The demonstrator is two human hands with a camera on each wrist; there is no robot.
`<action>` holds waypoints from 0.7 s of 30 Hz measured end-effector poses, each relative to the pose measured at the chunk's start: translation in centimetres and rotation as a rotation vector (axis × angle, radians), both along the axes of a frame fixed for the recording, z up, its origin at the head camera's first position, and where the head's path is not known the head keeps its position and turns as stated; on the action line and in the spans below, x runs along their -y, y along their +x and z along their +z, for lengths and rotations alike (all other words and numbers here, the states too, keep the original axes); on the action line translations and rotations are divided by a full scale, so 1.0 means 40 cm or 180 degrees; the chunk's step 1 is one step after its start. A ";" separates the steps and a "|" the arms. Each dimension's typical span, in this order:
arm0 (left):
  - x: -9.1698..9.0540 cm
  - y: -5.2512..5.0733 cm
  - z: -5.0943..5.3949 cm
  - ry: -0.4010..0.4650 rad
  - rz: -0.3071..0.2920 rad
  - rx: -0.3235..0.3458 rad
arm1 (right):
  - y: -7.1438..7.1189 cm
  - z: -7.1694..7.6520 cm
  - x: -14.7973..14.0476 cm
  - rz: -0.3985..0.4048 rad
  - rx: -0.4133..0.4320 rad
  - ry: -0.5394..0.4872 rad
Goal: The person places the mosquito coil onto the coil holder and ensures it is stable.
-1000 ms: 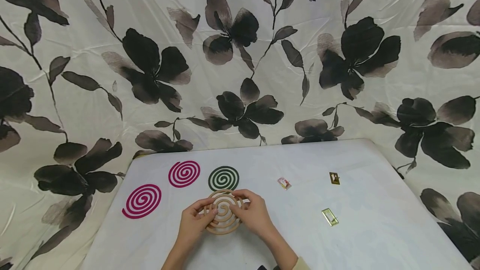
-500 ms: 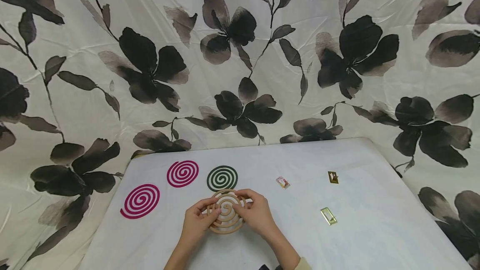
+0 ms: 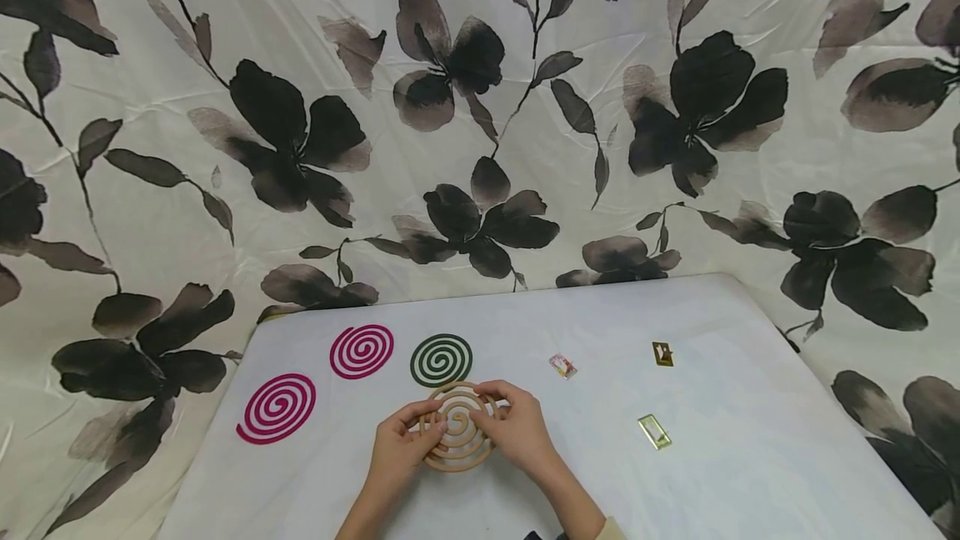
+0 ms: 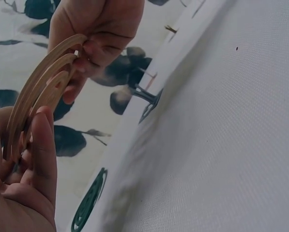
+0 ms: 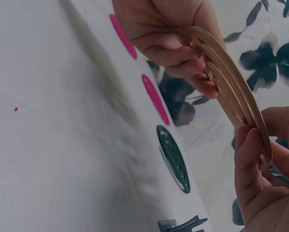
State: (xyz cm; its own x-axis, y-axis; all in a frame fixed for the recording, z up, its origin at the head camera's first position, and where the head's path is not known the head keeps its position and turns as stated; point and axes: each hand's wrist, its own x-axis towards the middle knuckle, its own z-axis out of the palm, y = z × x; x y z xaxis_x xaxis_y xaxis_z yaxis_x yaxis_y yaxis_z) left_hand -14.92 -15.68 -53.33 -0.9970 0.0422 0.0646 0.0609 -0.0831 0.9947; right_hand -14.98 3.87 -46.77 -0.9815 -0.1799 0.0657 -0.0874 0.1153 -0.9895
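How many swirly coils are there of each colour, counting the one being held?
Pink spiral coils: 2
Dark green spiral coil: 1
Tan spiral coil: 1
Total: 4

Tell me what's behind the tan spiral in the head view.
White tabletop shows through gaps in the tan spiral, and the dark green spiral lies just beyond its far edge. Whatever sits directly behind its solid windings is covered, so I can't see it.
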 end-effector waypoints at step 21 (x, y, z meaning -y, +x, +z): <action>-0.024 -0.009 -0.015 0.0008 -0.0128 0.0023 | -0.011 -0.028 -0.029 -0.0045 -0.0021 0.0025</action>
